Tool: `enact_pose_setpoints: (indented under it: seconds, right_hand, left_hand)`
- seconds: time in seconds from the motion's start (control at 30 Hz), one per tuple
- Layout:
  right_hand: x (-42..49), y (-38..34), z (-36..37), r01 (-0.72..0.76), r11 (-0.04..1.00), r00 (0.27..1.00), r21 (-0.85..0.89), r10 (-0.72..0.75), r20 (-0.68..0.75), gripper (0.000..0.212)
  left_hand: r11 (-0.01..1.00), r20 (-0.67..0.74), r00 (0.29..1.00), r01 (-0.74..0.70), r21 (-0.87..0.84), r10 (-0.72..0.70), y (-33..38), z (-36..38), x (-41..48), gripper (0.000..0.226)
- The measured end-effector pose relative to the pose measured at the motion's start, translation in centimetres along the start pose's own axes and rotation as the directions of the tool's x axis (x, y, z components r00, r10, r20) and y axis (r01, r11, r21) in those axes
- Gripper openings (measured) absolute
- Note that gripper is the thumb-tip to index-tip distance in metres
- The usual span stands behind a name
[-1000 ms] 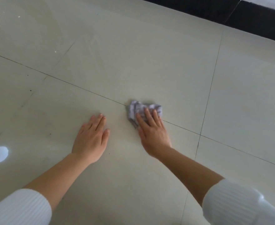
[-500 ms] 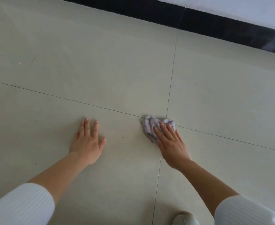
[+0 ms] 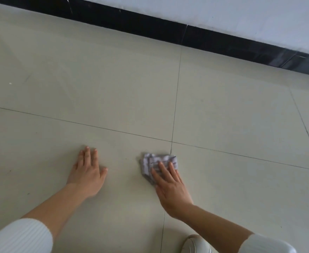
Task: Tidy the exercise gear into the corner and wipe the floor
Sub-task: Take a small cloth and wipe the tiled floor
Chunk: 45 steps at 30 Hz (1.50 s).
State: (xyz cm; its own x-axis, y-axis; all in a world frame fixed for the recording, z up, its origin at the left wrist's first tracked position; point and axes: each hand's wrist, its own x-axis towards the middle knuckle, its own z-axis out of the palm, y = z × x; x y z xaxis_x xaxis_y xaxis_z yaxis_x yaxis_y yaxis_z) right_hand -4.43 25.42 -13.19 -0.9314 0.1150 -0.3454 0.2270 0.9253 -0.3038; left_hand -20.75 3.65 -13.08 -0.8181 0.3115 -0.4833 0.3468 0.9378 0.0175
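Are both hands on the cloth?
No, only the right hand presses the cloth; the left hand lies flat on the floor.

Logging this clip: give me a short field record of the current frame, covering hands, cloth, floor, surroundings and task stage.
left hand: flat on the floor, fingers straight, holding nothing
right hand: straight fingers pressing the cloth down
cloth: crumpled, grey-white, lying over a tile joint on the near side of where the joints cross
floor: pale tiles, thin dark joints
background: black skirting board below a white wall
other: white shoe at the bottom edge
exercise gear: none in view
stage: wiping the floor
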Motion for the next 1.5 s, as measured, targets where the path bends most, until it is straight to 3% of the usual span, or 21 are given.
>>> enact_pose_setpoints:
  seconds: [0.13, 0.2, 0.27, 0.33, 0.47, 0.6, 0.7, 0.77, 0.83, 0.9, 1.0, 1.03, 1.1, 1.13, 1.2, 1.37, 1.5]
  right_hand:
    - [-1.4, -0.5, 1.3, 0.350, 0.907, 0.935, -0.232, -0.325, 0.142, 0.048]
    - [-1.0, -0.9, 1.5, 0.553, 0.819, 0.825, -0.154, -0.511, 0.243, 0.049]
    - [0.0, -1.5, 0.8, 0.603, 0.791, 0.784, -0.102, -0.564, 0.261, 0.049]
    - [1.6, -1.8, 0.2, 0.555, 0.822, 0.821, -0.124, -0.518, 0.240, 0.049]
    - [5.4, -1.6, -1.6, 0.322, 0.931, 0.942, -0.170, -0.297, 0.154, 0.053]
    - [8.2, -1.0, -3.8, 0.158, 0.975, 0.980, -0.159, -0.135, 0.142, 0.049]
    - [9.0, -1.2, -4.8, 0.072, 0.991, 0.990, 0.109, -0.084, 0.112, 0.043]
    - [9.2, -1.1, -4.9, 0.002, 0.937, 1.000, 0.349, 0.000, -0.005, 0.039]
    - [9.3, -0.8, -4.7, -0.088, 0.893, 0.986, 0.441, 0.141, -0.088, 0.045]
    - [9.3, -0.7, -4.7, -0.187, 0.893, 0.957, 0.410, 0.260, -0.129, 0.051]
    - [10.2, -0.7, -4.7, -0.395, 0.815, 0.876, 0.424, 0.473, -0.093, 0.056]
    - [10.6, -0.8, -4.6, -0.466, 0.765, 0.840, 0.444, 0.540, -0.048, 0.050]
    - [11.3, -1.1, -4.4, -0.559, 0.649, 0.772, 0.515, 0.634, 0.039, 0.019]
    - [11.4, -1.3, -4.4, -0.574, 0.608, 0.753, 0.548, 0.655, 0.063, 0.008]
    - [11.7, -1.4, -4.4, -0.534, 0.595, 0.772, 0.600, 0.632, 0.060, 0.019]
    - [11.1, -3.2, -8.2, -0.390, 0.696, 0.891, 0.603, 0.449, 0.058, 0.004]
    - [9.7, -7.1, -14.2, -0.297, 0.772, 0.945, 0.562, 0.323, 0.056, 0.012]
  left_hand:
    - [1.000, -0.013, 1.000, 0.016, 0.006, -0.016, 0.9, 0.3, 0.2, 0.074]
    - [1.000, -0.021, 1.000, 0.012, 0.006, -0.012, 0.9, 0.5, 0.3, 0.074]
    - [1.000, -0.032, 0.999, 0.006, 0.000, -0.006, 0.7, 0.5, 0.3, 0.075]
    - [1.000, -0.048, 0.999, -0.002, 0.000, 0.002, 0.6, 0.5, 0.3, 0.075]
    - [1.000, -0.046, 0.999, -0.008, -0.006, 0.008, 0.3, 0.3, 0.0, 0.072]
    - [1.000, -0.031, 0.999, -0.019, -0.001, 0.019, 0.2, 0.0, -0.3, 0.071]
    - [1.000, -0.045, 0.999, -0.020, 0.004, 0.021, 0.2, 0.0, -0.4, 0.070]
    - [1.000, -0.057, 0.998, -0.016, 0.008, 0.017, 0.2, 0.1, -0.3, 0.071]
    - [1.000, -0.066, 0.998, -0.016, 0.001, 0.016, 0.3, 0.2, -0.3, 0.072]
    - [1.000, -0.080, 0.997, -0.013, -0.004, 0.013, 0.4, 0.4, -0.3, 0.072]
    - [1.000, -0.094, 0.995, -0.010, 0.009, 0.011, 0.5, 0.5, -0.3, 0.072]
    - [1.000, -0.097, 0.995, -0.011, 0.009, 0.012, 0.5, 0.5, -0.4, 0.072]
    - [1.000, -0.107, 0.994, -0.014, -0.004, 0.013, 0.4, 0.4, -0.5, 0.072]
    - [1.000, -0.109, 0.994, -0.017, -0.014, 0.015, 0.5, 0.4, -0.5, 0.072]
    - [1.000, -0.093, 0.996, -0.014, -0.024, 0.012, 0.6, 0.3, -0.6, 0.072]
    - [0.999, 0.108, 0.993, -0.043, -0.020, 0.045, -0.3, -2.3, 0.1, 0.069]
    - [0.979, 0.142, 0.990, 0.034, -0.201, -0.005, -1.2, -8.4, -1.4, 0.060]
